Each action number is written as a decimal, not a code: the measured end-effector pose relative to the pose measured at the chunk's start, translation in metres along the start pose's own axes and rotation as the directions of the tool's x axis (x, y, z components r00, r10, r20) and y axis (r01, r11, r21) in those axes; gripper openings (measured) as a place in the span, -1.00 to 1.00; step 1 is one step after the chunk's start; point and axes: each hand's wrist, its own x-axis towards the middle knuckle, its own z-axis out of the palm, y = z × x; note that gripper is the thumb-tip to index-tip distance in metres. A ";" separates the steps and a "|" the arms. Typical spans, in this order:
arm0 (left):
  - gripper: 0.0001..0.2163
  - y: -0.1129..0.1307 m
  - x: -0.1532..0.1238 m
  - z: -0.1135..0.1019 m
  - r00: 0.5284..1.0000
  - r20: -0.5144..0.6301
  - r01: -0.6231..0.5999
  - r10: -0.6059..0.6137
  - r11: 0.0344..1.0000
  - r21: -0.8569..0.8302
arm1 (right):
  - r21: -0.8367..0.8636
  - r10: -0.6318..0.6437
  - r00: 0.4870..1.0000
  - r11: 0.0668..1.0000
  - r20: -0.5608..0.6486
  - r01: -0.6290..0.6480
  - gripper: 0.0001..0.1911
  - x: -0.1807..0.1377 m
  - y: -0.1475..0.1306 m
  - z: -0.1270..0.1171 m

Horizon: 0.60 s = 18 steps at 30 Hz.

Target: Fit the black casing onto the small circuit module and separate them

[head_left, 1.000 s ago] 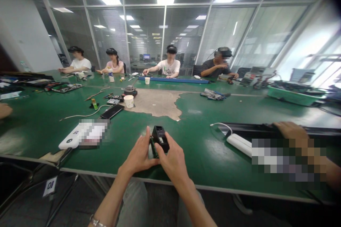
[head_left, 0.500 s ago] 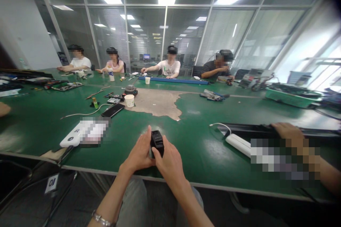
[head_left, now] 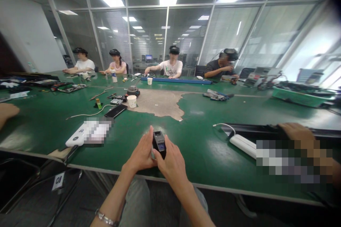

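A small black boxy device [head_left: 159, 144] stands on end over the near edge of the green table [head_left: 202, 127], held between both of my hands. My left hand [head_left: 141, 155] presses its left side with the fingers extended upward. My right hand [head_left: 172, 163] wraps the right side and lower part, thumb against the front. A small bluish panel shows on the face turned toward me.
A white power strip [head_left: 241, 143] with a cable lies to the right, by a co-worker's hand [head_left: 293, 131] on a long black object. A white device [head_left: 80, 136], black phone [head_left: 115, 111] and paper cup [head_left: 131, 101] lie left of centre. Several people sit at the far side.
I have turned the black device in my hands, from lying tilted with an open end showing to standing on end with its bluish panel toward me. The camera shifted slightly.
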 end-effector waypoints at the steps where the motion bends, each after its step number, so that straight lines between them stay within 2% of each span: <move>1: 0.12 0.000 0.000 0.000 1.000 -0.003 -0.001 0.001 1.000 -0.003 | 0.000 0.003 1.000 1.000 0.007 -0.003 -0.36 0.001 0.000 0.000; 6: 0.15 0.002 0.001 -0.001 1.000 -0.006 0.018 -0.018 1.000 -0.011 | 0.035 0.033 0.999 0.999 -0.021 -0.032 -0.44 0.009 -0.003 -0.004; 10: 0.22 0.003 0.000 -0.002 0.998 0.001 0.055 -0.055 0.998 -0.019 | 0.114 0.045 0.991 0.993 -0.128 -0.031 -0.41 0.020 -0.001 -0.014; 14: 0.26 0.004 -0.001 -0.003 0.994 0.024 0.105 -0.105 0.994 0.017 | 0.156 0.105 0.966 0.985 -0.236 -0.069 -0.39 0.025 0.016 -0.021; 18: 0.29 0.005 -0.001 -0.004 0.993 0.045 0.110 -0.111 0.993 0.035 | 0.127 0.145 0.954 0.985 -0.261 -0.115 -0.38 0.020 0.044 -0.017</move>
